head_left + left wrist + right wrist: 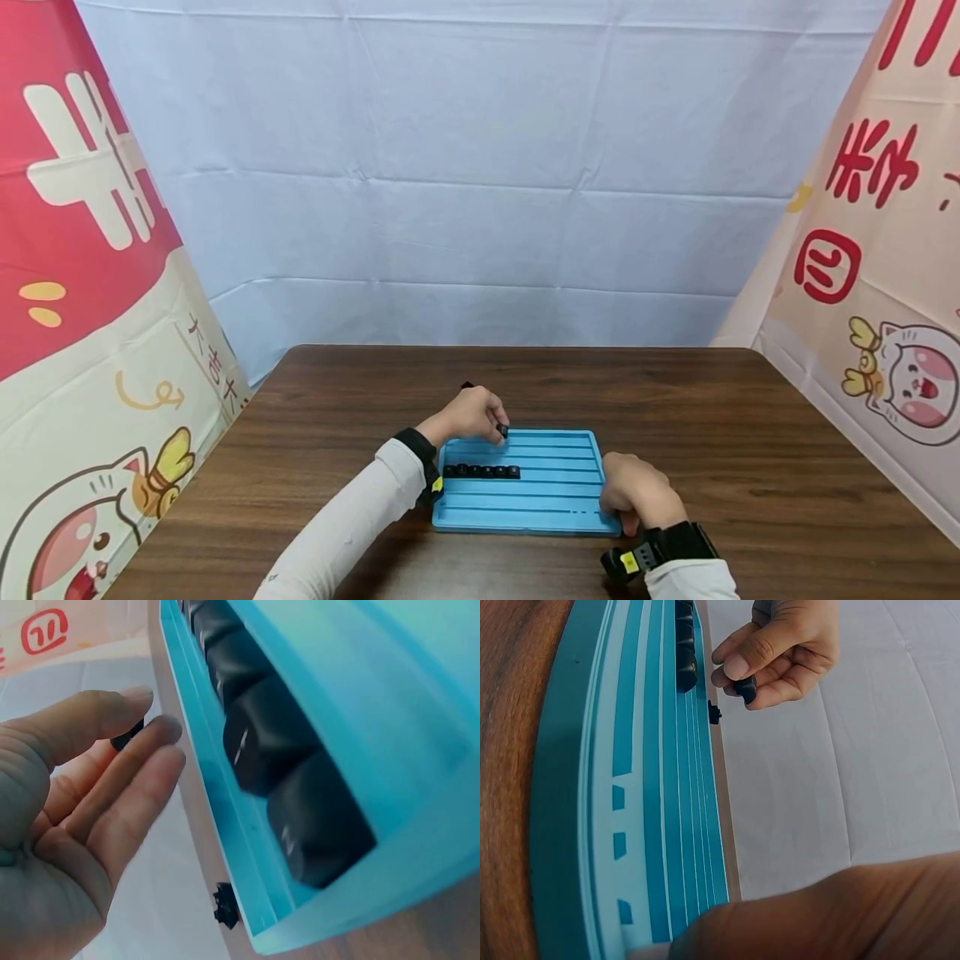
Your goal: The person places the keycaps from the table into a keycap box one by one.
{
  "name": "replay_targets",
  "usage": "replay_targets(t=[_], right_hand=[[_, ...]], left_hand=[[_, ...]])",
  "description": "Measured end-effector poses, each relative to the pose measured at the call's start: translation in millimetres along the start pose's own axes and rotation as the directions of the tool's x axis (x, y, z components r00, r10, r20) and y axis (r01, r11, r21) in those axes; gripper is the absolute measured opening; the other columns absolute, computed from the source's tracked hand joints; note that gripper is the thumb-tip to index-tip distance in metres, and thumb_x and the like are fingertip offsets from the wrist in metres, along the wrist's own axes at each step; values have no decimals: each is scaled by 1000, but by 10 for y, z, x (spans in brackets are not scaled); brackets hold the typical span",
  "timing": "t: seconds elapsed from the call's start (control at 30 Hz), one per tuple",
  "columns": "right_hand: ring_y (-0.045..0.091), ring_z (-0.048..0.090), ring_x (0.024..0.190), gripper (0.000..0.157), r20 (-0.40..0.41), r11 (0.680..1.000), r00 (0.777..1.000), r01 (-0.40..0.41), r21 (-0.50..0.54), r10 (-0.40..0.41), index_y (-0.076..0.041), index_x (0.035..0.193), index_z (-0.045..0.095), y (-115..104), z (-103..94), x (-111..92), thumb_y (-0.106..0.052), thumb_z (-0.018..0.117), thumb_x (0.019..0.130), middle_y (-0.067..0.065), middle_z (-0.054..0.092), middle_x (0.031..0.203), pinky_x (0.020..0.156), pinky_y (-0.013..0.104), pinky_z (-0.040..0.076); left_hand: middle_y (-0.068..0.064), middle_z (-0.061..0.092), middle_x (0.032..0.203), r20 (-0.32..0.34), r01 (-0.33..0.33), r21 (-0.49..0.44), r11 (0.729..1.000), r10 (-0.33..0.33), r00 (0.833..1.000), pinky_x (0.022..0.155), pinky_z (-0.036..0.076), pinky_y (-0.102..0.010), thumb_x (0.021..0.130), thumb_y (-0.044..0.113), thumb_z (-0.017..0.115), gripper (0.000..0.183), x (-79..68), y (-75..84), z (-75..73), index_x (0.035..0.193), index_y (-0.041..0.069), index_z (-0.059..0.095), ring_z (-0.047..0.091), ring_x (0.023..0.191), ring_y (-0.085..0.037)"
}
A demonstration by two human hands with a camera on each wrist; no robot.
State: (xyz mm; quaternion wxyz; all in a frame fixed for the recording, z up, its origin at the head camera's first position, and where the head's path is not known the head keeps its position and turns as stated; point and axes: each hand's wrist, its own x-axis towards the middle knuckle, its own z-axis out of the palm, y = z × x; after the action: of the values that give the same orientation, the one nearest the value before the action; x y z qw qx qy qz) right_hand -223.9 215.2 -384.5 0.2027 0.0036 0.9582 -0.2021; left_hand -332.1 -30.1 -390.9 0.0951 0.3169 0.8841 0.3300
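Observation:
A blue ridged tray (555,500) lies on the table, with a row of black keycaps (482,472) in one of its grooves toward the left. Above the tray's far left part, my left hand (471,414) pinches a single black keycap (745,688) between thumb and fingers. In the left wrist view that keycap (127,735) is mostly covered by the fingers. My right hand (641,490) grips the tray's right edge near the front corner, fingers bent over the rim. Part of this hand (840,915) fills the bottom of the right wrist view.
Another small black piece (225,905) lies on the wooden table (360,383) beyond the tray's far edge, partly hidden by the left hand in the head view. A pale cloth (480,233) hangs behind the table, with printed cloths (862,350) at the sides.

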Motion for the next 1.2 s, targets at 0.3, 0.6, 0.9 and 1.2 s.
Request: replay_targets(t=[0.3,0.6,0.9,1.2], right_hand=[[19,54,37,11,4,1000,1000,-2,-1,2,5,88,57,-7,-1,-8,5,63,79,14,57,50,43,30,42],[19,55,37,11,10,1000,1000,-7,-6,7,6,88,57,-11,-3,-7,5,63,79,14,56,48,42,31,42],[18,55,37,8,3,1000,1000,-14,-14,14,5,84,57,-12,-3,-7,5,63,79,14,57,49,40,28,41],[18,56,38,9,1,999,1000,-24,-21,24,5,85,57,-22,2,-5,5,64,79,14,58,51,39,26,40]], left_hand=[[5,62,73,-43,-15,-11,1000,15,999,62,47,-25,71,5,80,13,-34,39,55,77,9,70,57,66,-8],[6,60,72,-41,-21,-32,999,20,999,62,47,-24,72,5,80,12,-45,33,65,76,9,69,56,66,-8],[6,60,74,-13,-27,-16,1000,27,1000,63,46,-24,73,6,79,12,-37,45,112,78,9,69,56,67,-7],[8,60,72,12,-19,-13,1000,19,1000,65,46,-22,74,4,78,11,-60,174,196,77,9,69,55,65,-5]])
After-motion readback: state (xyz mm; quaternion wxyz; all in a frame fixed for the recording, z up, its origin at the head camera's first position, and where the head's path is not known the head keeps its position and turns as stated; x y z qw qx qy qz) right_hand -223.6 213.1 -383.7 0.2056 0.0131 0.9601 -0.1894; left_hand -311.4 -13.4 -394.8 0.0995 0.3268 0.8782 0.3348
